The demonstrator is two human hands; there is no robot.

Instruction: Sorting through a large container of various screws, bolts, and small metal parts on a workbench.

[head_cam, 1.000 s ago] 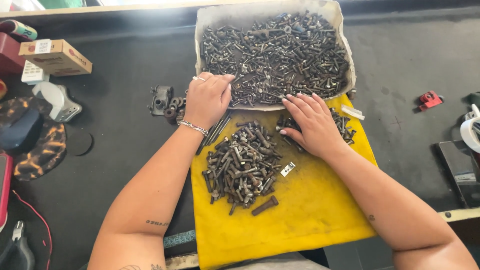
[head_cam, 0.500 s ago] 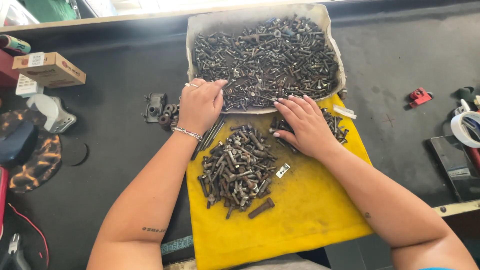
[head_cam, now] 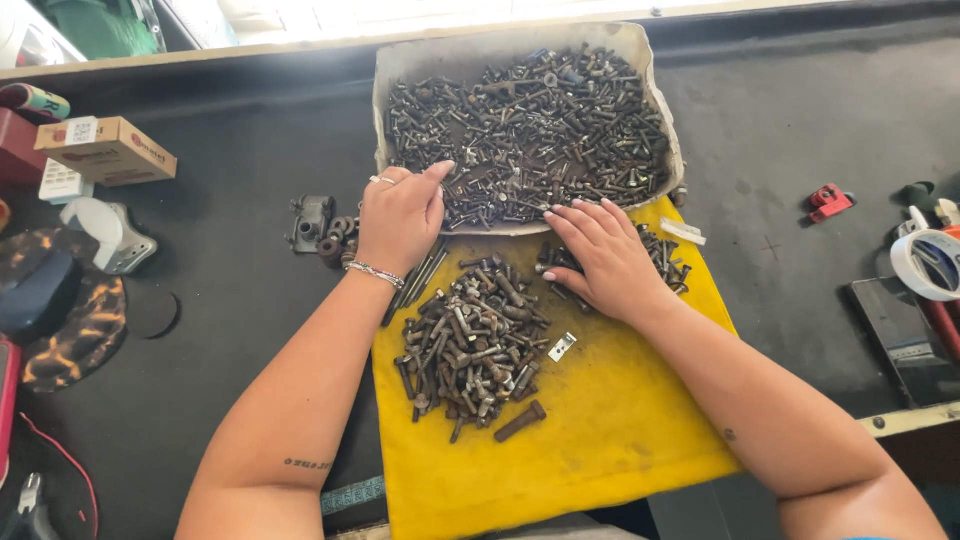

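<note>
A shallow grey tray (head_cam: 400,75) at the back of the table is full of rusty bolts and screws (head_cam: 530,130). A yellow cloth (head_cam: 600,430) lies in front of it with a pile of sorted bolts (head_cam: 470,345) on it. My left hand (head_cam: 400,215) rests at the tray's front left edge, fingers curled on the bolts there; whether it grips any is hidden. My right hand (head_cam: 600,255) lies flat, fingers spread, over a small heap of screws (head_cam: 660,255) at the tray's front rim. A single large bolt (head_cam: 520,422) lies apart near the pile.
Dark metal parts (head_cam: 320,230) sit left of the tray. A cardboard box (head_cam: 105,150), a white object (head_cam: 110,235) and a patterned cap (head_cam: 60,310) are at the left. A red clip (head_cam: 828,202), tape roll (head_cam: 925,262) and dark tools lie at the right.
Both hands stay at the tray's front edge with only slight shifts; the left hand's fingers have moved a little further onto the bolts in the tray.
</note>
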